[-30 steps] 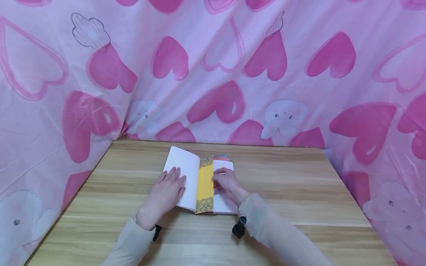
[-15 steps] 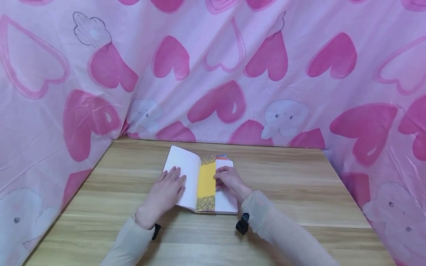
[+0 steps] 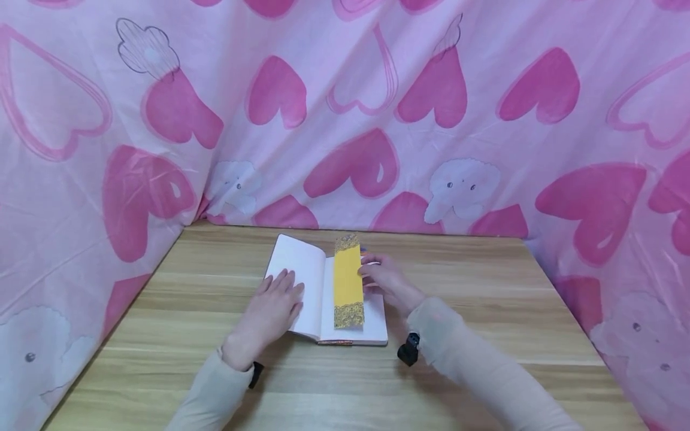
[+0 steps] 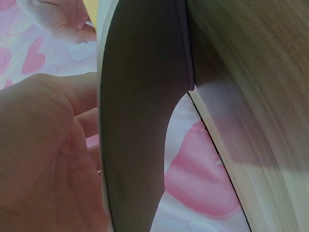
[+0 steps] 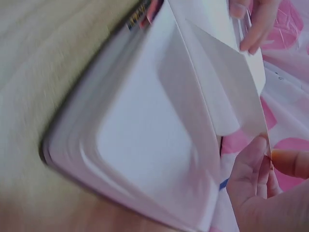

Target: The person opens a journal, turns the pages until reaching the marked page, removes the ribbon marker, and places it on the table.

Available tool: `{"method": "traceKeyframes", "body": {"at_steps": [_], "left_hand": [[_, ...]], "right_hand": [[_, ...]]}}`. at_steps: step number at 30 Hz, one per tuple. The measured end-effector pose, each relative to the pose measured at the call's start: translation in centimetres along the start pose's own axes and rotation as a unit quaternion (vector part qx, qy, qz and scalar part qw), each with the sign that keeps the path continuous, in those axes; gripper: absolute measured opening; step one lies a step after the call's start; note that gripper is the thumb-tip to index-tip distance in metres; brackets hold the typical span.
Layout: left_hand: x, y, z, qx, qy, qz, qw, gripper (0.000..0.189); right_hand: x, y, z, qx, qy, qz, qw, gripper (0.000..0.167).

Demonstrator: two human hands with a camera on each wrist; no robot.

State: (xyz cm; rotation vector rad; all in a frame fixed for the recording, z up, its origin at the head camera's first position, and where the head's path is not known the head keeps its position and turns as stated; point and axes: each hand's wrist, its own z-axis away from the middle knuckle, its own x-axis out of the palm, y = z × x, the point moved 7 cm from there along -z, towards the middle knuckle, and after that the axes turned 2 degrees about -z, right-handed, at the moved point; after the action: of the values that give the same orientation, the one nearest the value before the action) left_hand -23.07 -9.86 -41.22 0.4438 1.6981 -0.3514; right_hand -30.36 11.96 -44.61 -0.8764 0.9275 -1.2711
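A notebook [image 3: 299, 251] with blank white pages lies open on the table, its left side tilted up. My left hand [image 3: 275, 304] rests with extended fingers on the left page; the left wrist view shows the dark cover [image 4: 140, 111] beside the hand. My right hand [image 3: 390, 281] pinches the right edge of a yellow bookmark [image 3: 347, 275] with dark lacy patterned ends. The bookmark is raised over the right page [image 3: 374, 323]. Seen from the right wrist, its pale back [image 5: 227, 72] faces the camera, thumb and fingers at its edge.
Coloured strips [image 3: 363, 251] stick out at the notebook's far edge, partly behind the bookmark. A patterned reddish strip [image 3: 335, 343] shows at the near end of the spine. Wood-grain table [image 3: 474, 287] surrounds the notebook, and a pink heart-print cloth [image 3: 350, 161] hangs behind.
My right hand has lifted the bookmark off the notebook's inner fold, moving it right and away from me. More of the right page shows. The left hand has stayed in place.
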Motion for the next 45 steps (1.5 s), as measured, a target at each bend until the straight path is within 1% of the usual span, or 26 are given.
{"method": "traceKeyframes", "body": {"at_steps": [6,9,12,17,23,28,33,37,42,45], "left_hand": [[0.0,0.2,-0.1,0.009,0.009,0.004,0.9999,0.036],[0.0,0.3,-0.1,0.016,0.018,0.004,0.9997,0.035],[0.0,0.3,-0.3,0.019,0.019,0.003,0.9996,0.035],[-0.1,0.3,-0.4,0.013,0.005,0.005,0.9999,0.035],[0.0,0.1,-0.3,0.004,-0.009,0.008,0.9999,0.037],[0.1,0.0,-0.2,0.001,-0.015,0.009,0.9999,0.037],[0.2,0.1,-0.3,0.004,-0.015,0.013,0.9998,0.038],[0.4,0.0,-0.3,0.0,-0.024,0.012,0.9996,0.038],[0.3,-0.1,-0.1,-0.005,-0.025,0.011,0.9996,0.039],[0.2,-0.1,-0.1,-0.003,-0.022,0.008,0.9997,0.039]], "right_hand": [[-1.9,-1.9,-0.2,-0.02,-0.001,0.009,0.9998,0.028],[-3.1,-3.1,-0.3,-0.033,0.0,0.015,0.9993,0.028],[-4.3,-4.3,-0.3,-0.041,0.0,0.02,0.999,0.03],[-6.5,-5.4,-0.5,-0.041,0.007,0.036,0.9985,0.034],[-8.9,-5.7,-0.9,-0.039,0.027,0.051,0.9976,0.039],[-10.3,-4.7,-1.0,-0.024,0.032,0.041,0.9984,0.043],[-11.3,-2.7,-0.8,-0.013,0.017,0.029,0.9994,0.044],[-12.0,-0.9,-0.5,0.0,0.009,0.02,0.9998,0.045],[-12.4,1.1,0.0,0.019,0.014,0.049,0.9985,0.044],[-12.3,2.2,0.3,0.029,0.022,0.049,0.9981,0.041]]}}
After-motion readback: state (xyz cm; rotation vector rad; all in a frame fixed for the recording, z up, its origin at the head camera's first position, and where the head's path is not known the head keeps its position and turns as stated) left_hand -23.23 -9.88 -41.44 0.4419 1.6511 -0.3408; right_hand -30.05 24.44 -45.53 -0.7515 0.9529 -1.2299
